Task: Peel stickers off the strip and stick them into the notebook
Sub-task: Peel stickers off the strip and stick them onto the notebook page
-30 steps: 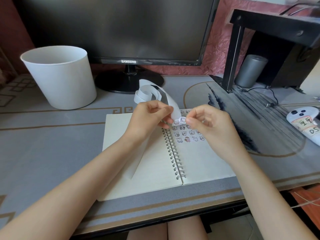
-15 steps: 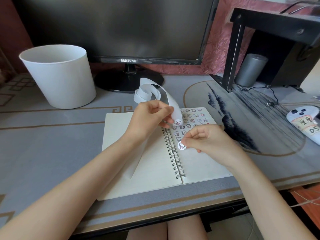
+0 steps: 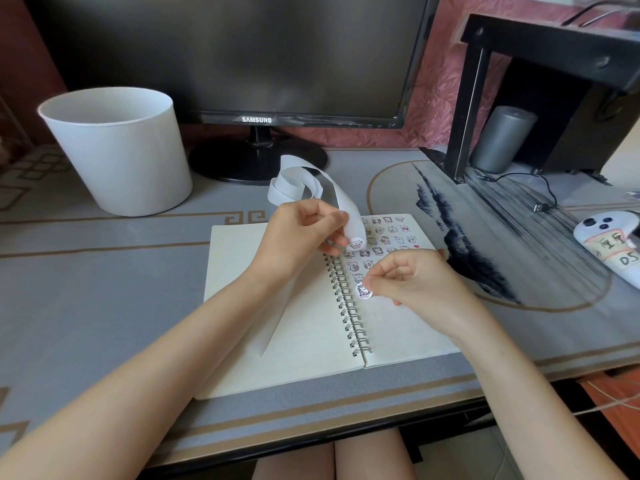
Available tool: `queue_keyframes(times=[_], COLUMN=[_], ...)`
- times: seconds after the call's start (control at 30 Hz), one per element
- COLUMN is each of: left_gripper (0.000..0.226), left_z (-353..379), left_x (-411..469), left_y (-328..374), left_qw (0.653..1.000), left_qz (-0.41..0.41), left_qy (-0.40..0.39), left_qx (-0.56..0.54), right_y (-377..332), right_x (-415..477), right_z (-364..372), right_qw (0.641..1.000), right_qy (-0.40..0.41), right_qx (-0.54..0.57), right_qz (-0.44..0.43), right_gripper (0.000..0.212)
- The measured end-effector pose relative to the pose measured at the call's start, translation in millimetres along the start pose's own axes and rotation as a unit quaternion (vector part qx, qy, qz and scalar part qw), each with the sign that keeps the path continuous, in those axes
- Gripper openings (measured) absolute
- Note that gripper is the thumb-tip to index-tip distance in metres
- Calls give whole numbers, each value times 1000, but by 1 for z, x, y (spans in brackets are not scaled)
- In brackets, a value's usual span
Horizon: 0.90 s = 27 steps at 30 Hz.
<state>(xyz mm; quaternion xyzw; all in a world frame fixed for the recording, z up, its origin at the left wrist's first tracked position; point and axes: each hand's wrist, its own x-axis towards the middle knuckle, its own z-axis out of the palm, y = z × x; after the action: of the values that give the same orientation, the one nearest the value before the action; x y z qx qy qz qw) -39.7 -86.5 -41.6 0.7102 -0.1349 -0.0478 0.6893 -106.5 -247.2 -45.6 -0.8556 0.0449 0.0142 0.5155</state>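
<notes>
An open spiral notebook (image 3: 304, 327) lies on the desk in front of me. Several small cartoon stickers (image 3: 384, 239) fill the top of its right page. My left hand (image 3: 301, 233) grips a white sticker strip (image 3: 332, 199) that curls up behind the hand; one sticker shows at the strip's lower end, and empty backing hangs under my forearm. My right hand (image 3: 412, 282) pinches a round peeled sticker (image 3: 363, 291) just right of the spiral binding, at or just above the right page.
A white bucket (image 3: 117, 150) stands at the back left. A dark monitor (image 3: 242, 57) sits behind the notebook. A black shelf frame (image 3: 467, 109), a grey cylinder (image 3: 498, 138), a cable and a white controller (image 3: 609, 251) are at the right.
My right hand peeled a sticker off the strip's end and carried it down and left to the right page near the binding. My left hand stayed put with the strip.
</notes>
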Motion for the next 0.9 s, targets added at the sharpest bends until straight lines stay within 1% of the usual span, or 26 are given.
queue_keyframes(times=[0.6, 0.9], left_gripper=[14, 16], left_z=[1, 1], left_x=[-1, -1], left_y=[1, 1], left_qw=[1000, 1000], left_qz=[3, 4], left_qy=[-3, -4], left_qx=[-2, -3], right_y=[5, 4], right_x=[0, 0], right_z=[5, 5], right_qw=[997, 996], right_qy=[44, 49], right_qx=[-60, -75], right_qz=[-16, -19], right_gripper=[13, 13])
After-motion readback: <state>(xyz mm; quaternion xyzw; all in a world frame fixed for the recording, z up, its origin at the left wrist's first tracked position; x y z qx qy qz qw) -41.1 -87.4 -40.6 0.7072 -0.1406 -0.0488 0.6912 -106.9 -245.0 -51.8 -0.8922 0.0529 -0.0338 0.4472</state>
